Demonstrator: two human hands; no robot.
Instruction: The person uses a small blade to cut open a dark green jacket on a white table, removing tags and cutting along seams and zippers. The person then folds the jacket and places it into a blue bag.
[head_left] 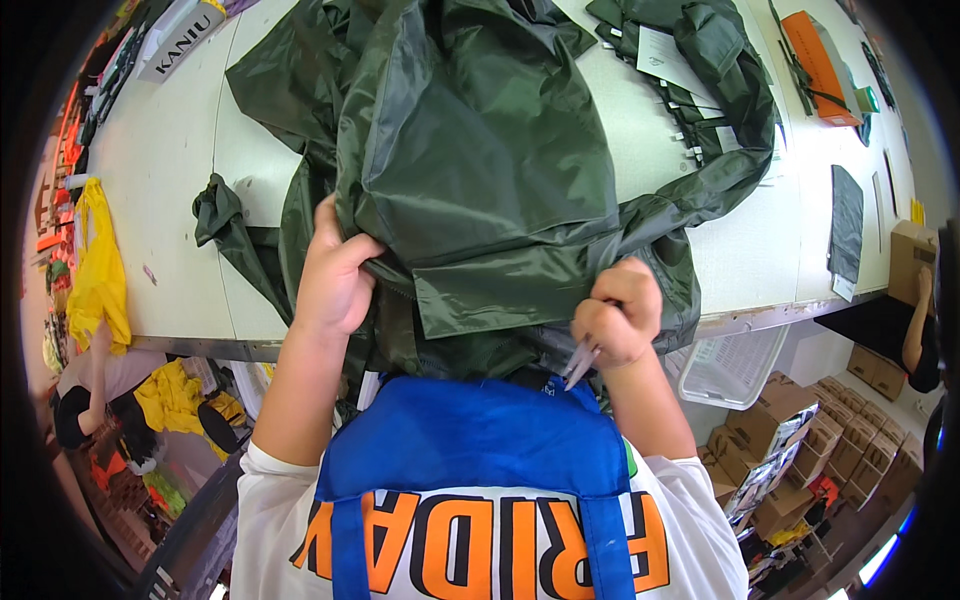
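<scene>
A dark green, shiny waterproof garment (490,150), like a raincoat, lies bunched over the table in front of me. Part of it hangs past the near edge toward my blue apron. My left hand (340,275) is closed on a fold at the garment's left side, thumb on top. Closed in a fist, my right hand (622,312) rests at the garment's lower right, by a wide flat flap. A pair of thread snips (580,362) sticks out below that fist, its pointed pale tips toward me; the rest is hidden in the palm.
More dark green pieces with paper tags (675,65) lie at the back right. An orange box (820,65) and a folded dark piece (846,225) are farther right. A white crate (735,365) sits below the table. Other people work at left, beside yellow garments (95,265), and at right.
</scene>
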